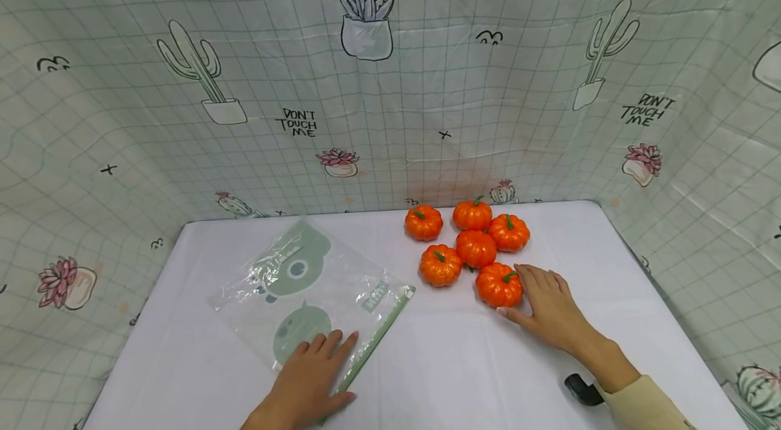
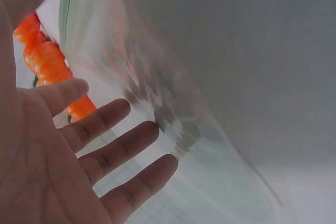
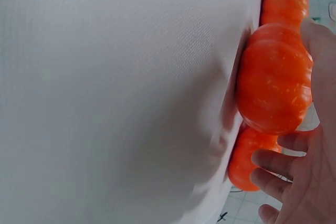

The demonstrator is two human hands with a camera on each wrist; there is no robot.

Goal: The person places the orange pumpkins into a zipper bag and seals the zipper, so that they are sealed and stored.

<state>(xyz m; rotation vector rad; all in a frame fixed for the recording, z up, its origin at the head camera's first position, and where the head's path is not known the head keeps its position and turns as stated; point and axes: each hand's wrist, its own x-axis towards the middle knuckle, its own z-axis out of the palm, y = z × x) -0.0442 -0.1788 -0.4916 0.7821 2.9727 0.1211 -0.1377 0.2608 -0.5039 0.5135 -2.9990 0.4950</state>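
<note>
Clear bag [image 1: 323, 298] lying flat on the table [image 1: 421, 369], left of centre, with the left hand [image 1: 312, 376] over its near side, fingers spread, seemingly to steady the slippery plastic. To the right, the right hand [image 1: 554, 308] curves beside the nearest pumpkin [image 1: 499, 285], thumb and fingers apart, its grip loose. Five more pumpkins [image 1: 476, 249] sit clustered beyond, perhaps for easy reach; patterned cloth [image 1: 421, 91] hangs behind.

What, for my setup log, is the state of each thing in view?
Clear bag: flat, looks unfilled; closure unclear.
Middle pumpkin: looks tipped, stem low.
Other five pumpkins: stems up.
Left hand: fingers spread, over the bag.
Right hand: thumb and fingers beside the front pumpkin; grip unclear.
Backdrop: creased.
</note>
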